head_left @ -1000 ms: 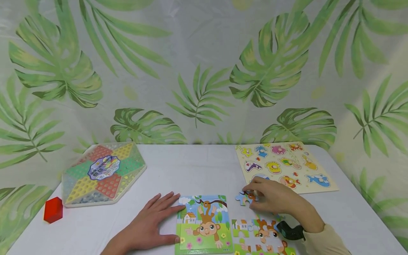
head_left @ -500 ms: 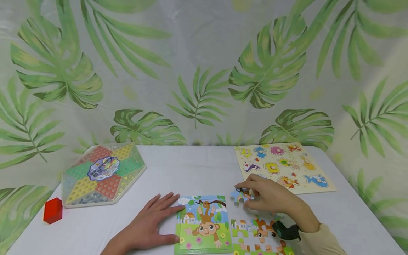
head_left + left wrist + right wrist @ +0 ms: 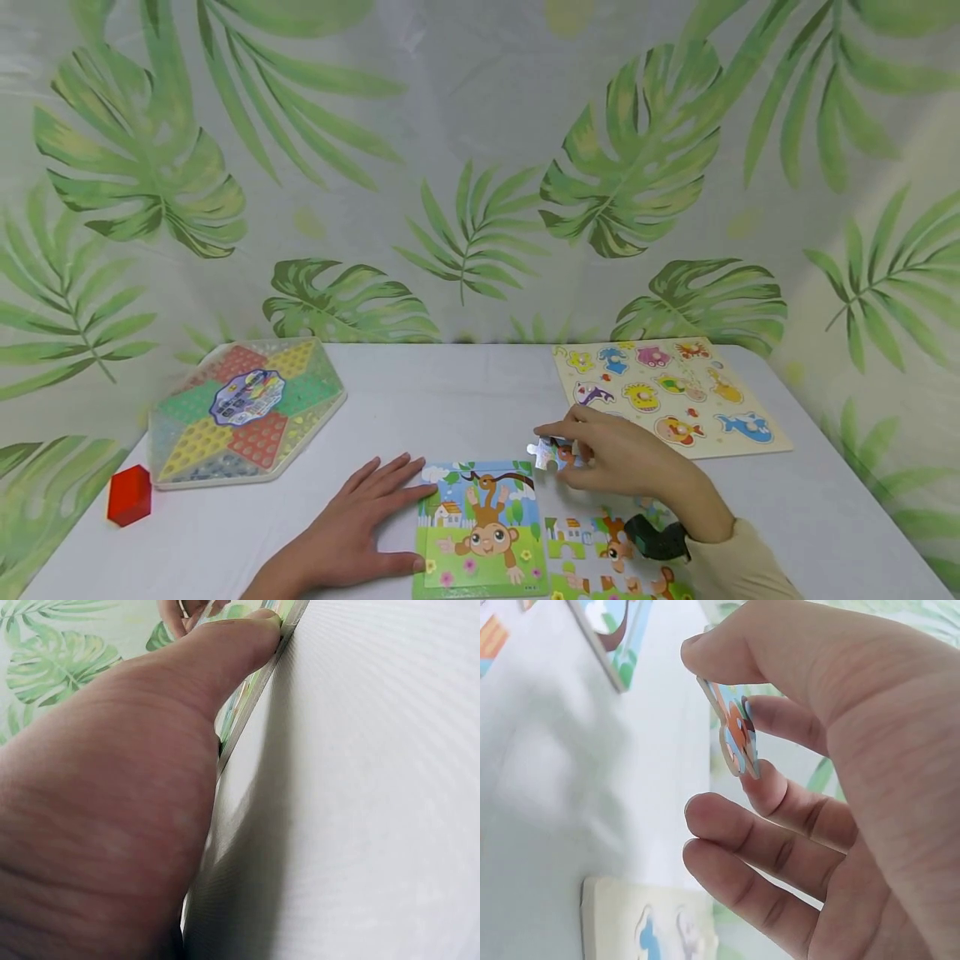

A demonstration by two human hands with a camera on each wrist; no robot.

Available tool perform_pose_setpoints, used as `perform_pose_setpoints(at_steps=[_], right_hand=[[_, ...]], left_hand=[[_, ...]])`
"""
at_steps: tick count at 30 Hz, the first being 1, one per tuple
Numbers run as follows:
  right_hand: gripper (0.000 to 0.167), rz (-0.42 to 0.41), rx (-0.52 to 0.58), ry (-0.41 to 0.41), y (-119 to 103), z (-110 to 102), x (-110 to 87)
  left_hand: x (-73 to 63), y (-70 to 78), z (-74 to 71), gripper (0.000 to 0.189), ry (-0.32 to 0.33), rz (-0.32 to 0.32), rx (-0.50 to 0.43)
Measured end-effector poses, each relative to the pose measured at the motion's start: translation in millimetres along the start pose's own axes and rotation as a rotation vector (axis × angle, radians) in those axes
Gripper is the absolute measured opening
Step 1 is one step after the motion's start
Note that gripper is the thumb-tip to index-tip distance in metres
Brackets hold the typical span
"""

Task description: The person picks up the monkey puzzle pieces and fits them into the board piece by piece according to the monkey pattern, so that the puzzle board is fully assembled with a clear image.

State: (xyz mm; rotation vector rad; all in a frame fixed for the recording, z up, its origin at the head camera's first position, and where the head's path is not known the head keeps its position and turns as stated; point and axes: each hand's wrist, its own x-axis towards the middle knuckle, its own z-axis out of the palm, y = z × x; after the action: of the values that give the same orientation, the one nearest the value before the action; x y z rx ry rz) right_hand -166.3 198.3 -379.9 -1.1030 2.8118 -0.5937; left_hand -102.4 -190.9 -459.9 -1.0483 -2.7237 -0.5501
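Observation:
My right hand (image 3: 592,454) pinches a small jigsaw piece (image 3: 546,453) between thumb and fingers, just above the top right corner of the monkey puzzle board (image 3: 480,529). The right wrist view shows the jigsaw piece (image 3: 735,731) edge-on, blue and orange, held by the right hand (image 3: 802,750). My left hand (image 3: 352,525) lies flat on the table with its fingers straight, thumb against the board's left edge. In the left wrist view the thumb of my left hand (image 3: 172,712) presses the monkey puzzle board's edge (image 3: 251,701). Loose joined puzzle pieces (image 3: 600,554) lie right of the board.
A hexagonal Chinese checkers board (image 3: 243,412) sits at the back left, with a red block (image 3: 129,495) near the table's left edge. A wooden animal peg puzzle (image 3: 667,396) lies at the back right. A leaf-print curtain hangs behind the white table (image 3: 450,392).
My right hand has carried the jigsaw piece to the left, from near the peg puzzle toward the monkey board's top right corner. The left hand has stayed in place.

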Motion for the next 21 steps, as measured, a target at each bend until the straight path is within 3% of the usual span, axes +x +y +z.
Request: perform_pose_setpoints(at_steps=[13, 21], right_hand=[[0.045, -0.073, -0.002, 0.004, -19, -1, 21.8], [0.044, -0.063, 0.014, -0.028, -25, 4, 25.7]], left_hand=[[0.8, 0.0, -0.6, 0.076, -0.009, -0.007, -0.008], [1.1, 0.1, -0.1, 0.075, -0.024, -0.016, -0.018]])
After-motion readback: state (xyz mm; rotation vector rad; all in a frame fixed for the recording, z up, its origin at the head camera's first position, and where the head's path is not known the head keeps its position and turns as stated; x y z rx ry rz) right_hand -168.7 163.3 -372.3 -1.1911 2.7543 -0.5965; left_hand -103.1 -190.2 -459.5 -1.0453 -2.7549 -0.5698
